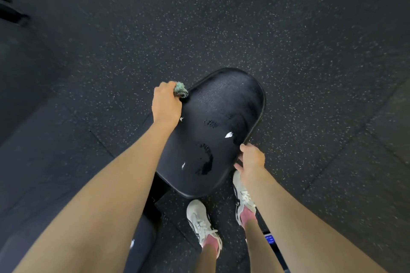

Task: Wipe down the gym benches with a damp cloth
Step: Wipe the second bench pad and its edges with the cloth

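A black padded bench seat (219,113) with a rounded far end lies below me, its vinyl streaked with wet patches and a few small white tears. My left hand (166,102) grips a bunched green-grey cloth (180,90) against the pad's upper left edge. My right hand (251,159) holds the pad's right rim, fingers curled over the edge.
Black rubber flooring (266,29) with white speckles surrounds the bench. My two feet in white trainers (200,221) stand at the pad's near end. The bench's dark frame (153,204) runs under the pad at lower left. A small blue label (269,239) shows at lower right.
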The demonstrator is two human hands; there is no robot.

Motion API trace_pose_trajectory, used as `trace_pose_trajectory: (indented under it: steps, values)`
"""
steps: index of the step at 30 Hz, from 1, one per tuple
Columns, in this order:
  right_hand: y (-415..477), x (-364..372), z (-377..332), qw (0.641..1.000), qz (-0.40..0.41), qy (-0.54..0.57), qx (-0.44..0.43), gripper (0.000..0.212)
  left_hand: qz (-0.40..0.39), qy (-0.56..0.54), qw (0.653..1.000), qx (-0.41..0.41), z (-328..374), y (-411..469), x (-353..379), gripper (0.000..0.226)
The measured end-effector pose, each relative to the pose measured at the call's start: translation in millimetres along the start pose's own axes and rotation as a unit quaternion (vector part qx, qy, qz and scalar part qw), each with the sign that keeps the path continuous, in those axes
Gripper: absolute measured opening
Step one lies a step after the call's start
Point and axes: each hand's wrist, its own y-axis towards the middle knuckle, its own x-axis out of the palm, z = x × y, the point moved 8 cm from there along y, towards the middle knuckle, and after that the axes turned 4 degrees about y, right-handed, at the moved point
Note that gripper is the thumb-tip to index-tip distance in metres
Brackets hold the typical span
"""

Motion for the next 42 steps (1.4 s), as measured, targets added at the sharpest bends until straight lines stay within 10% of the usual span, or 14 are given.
trace_pose_trajectory:
  steps: [17, 23, 42]
  values:
    - [1, -5, -2, 0.999, 0.031, -0.028, -0.031, 0.032, -0.07, -0.061, 0.984, 0.153, 37, -65, 31, 0.053]
    - [1, -8, -1, 0.999, 0.031, -0.017, -0.034, 0.036, 0.005, -0.151, 0.988, 0.022, -8, -43, 7, 0.04]
    - [3, -11, -9, 0.999, 0.014, -0.043, -0.025, 0.032, -0.121, -0.049, 0.977, 0.166, 67, -122, 66, 0.048]
